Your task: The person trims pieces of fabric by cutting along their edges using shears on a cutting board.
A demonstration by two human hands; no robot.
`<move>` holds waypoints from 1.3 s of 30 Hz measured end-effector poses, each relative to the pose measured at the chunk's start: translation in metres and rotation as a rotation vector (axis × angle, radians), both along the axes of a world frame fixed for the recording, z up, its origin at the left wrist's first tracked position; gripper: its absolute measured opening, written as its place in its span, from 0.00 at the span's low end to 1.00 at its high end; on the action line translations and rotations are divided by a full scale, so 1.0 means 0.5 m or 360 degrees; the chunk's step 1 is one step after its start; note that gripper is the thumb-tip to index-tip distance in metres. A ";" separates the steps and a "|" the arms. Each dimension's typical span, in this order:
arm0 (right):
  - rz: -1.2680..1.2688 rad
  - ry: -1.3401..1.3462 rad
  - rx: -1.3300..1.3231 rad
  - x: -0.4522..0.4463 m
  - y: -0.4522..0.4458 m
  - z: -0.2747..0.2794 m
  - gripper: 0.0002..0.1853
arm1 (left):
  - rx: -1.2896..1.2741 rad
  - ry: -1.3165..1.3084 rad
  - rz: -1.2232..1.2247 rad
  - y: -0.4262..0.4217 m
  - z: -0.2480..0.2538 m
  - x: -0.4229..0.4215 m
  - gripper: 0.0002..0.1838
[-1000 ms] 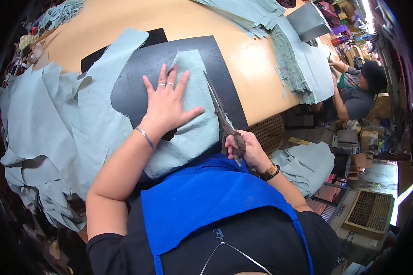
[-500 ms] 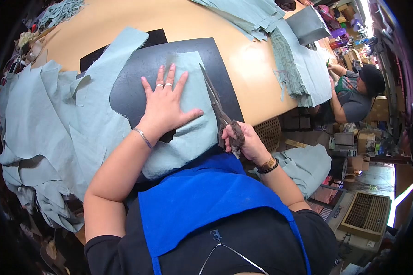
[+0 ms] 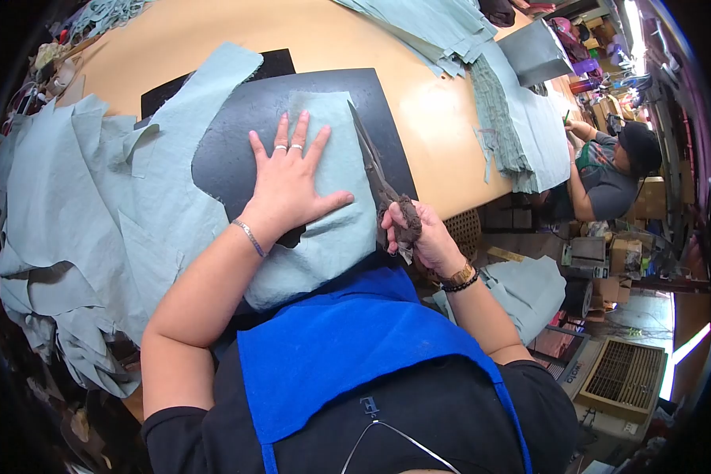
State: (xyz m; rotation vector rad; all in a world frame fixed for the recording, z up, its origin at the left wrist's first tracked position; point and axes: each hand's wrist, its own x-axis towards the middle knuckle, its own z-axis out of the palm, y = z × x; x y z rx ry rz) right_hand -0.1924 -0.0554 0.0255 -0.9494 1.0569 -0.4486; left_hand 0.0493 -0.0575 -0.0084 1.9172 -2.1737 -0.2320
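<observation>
Pale blue-green cloth [image 3: 336,225] lies over a smooth black board [image 3: 225,150] at the near edge of a tan desk [image 3: 442,150], where a person in a blue apron [image 3: 355,340] works with both hands. The left hand [image 3: 288,186], two rings on its spread fingers, rests palm down and unclenched on the piece, gripping nothing. The right hand [image 3: 430,241], a gold-toned watch [image 3: 456,275] at its wrist, is closed around the wrapped handles of a pair of scissors [image 3: 376,170], whose blades point away from the apron along the right edge of the cloth; whether they bite into the fabric cannot be told. To the left, a large rumpled spread of matching fabric [image 3: 63,189] drapes over the desk's edge. Across the desk at right, a layered stack of cloth [image 3: 533,130] sits beside a grey block [image 3: 533,51], and a co-worker [image 3: 608,182] in a black cap is seated near its far end. More cloth [image 3: 529,292] is heaped below, by the person's right forearm.
</observation>
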 end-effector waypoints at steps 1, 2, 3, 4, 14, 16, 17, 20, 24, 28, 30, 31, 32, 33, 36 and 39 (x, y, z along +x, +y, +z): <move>-0.0009 0.0005 0.0013 0.001 -0.002 0.000 0.14 | -0.0009 0.0004 0.0000 0.000 -0.002 0.000 0.55; -0.0009 0.0016 0.0011 0.002 -0.003 0.001 0.14 | -0.0016 0.0009 0.0001 0.000 -0.003 0.000 0.55; -0.0010 0.0028 0.0011 0.001 -0.002 0.002 0.14 | -0.0020 0.0007 -0.0001 0.000 -0.003 0.000 0.55; -0.0011 0.0041 0.0011 0.000 0.000 0.003 0.14 | -0.0023 0.0006 -0.0004 0.000 -0.003 0.001 0.55; 0.0024 0.0047 0.0012 -0.006 0.007 0.006 0.16 | -0.0023 0.0002 -0.0011 -0.001 -0.007 0.001 0.55; 0.0037 0.0037 0.0003 -0.002 0.004 0.009 0.16 | -0.0011 0.0004 -0.0006 -0.001 -0.007 0.000 0.55; 0.0035 0.0046 0.0001 0.000 0.002 0.008 0.16 | -0.0005 0.0006 -0.0007 -0.001 -0.007 0.000 0.55; 0.0021 0.0046 0.0007 0.006 -0.005 0.006 0.16 | 0.0005 0.0010 -0.0010 0.000 -0.002 0.000 0.55; 0.0008 -0.0010 0.0008 0.002 -0.005 -0.006 0.14 | -0.0016 0.0003 -0.0018 0.000 -0.005 0.002 0.55; 0.0030 0.0050 -0.0014 -0.003 0.003 0.006 0.12 | -0.0016 0.0006 -0.0014 0.000 -0.005 0.002 0.55; 0.0023 0.0050 -0.0018 -0.002 0.000 0.006 0.12 | -0.0018 0.0015 -0.0014 0.000 -0.006 0.002 0.55; 0.0018 0.0049 -0.0022 -0.001 -0.001 0.006 0.12 | -0.0015 0.0019 -0.0014 0.000 -0.006 0.002 0.55; 0.0030 0.0039 -0.0008 -0.001 -0.007 0.003 0.12 | -0.0013 0.0023 -0.0015 -0.001 -0.005 0.001 0.55; 0.0039 0.0027 0.0004 0.000 -0.016 -0.002 0.12 | -0.0023 0.0025 -0.0016 -0.001 -0.005 0.001 0.55; 0.0021 0.0031 0.0000 0.015 -0.037 0.001 0.13 | -0.0042 0.0032 -0.0019 0.001 -0.006 0.001 0.55; -0.0023 0.0031 -0.0017 0.023 -0.039 0.004 0.14 | -0.0038 0.0040 -0.0020 0.001 -0.004 0.002 0.55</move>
